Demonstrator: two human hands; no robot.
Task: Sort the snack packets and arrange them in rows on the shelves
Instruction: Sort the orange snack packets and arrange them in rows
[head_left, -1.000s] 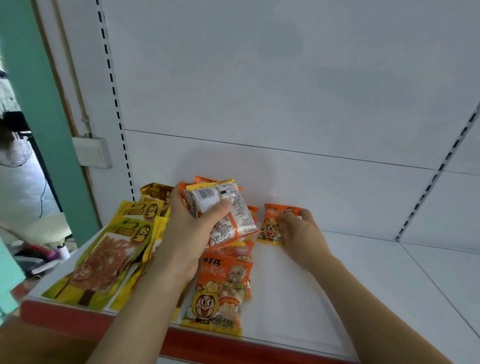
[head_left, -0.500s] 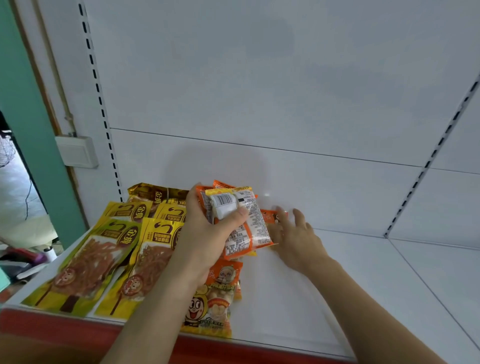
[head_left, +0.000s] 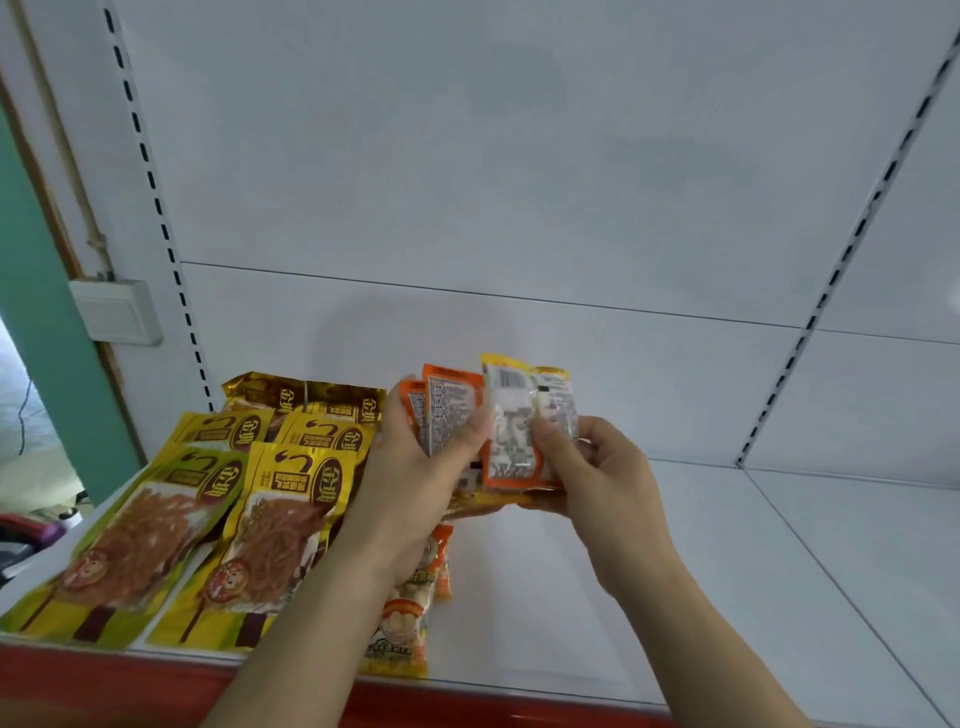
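My left hand (head_left: 415, 488) grips a fanned stack of small orange snack packets (head_left: 447, 410), held upright above the white shelf (head_left: 727, 571) with their printed backs toward me. My right hand (head_left: 602, 467) pinches the rightmost packet of that fan, an orange and yellow packet (head_left: 514, 431), by its lower right side. Both hands meet over the middle of the shelf. Below my left wrist lies another orange packet with a cartoon face (head_left: 405, 618), partly hidden by my forearm. Several large yellow packets of dried meat (head_left: 275, 514) lie in rows on the shelf's left part.
The shelf has a red front edge (head_left: 467, 706) and a white back panel with slotted uprights (head_left: 156, 218) on the left and on the right. A white switch box (head_left: 117, 310) hangs on the green wall at the left. More white shelf extends to the right.
My right hand has lifted off the shelf and come up to the stack, taking hold of a packet. The small orange packet it touched on the shelf is gone from there. The camera shifted left.
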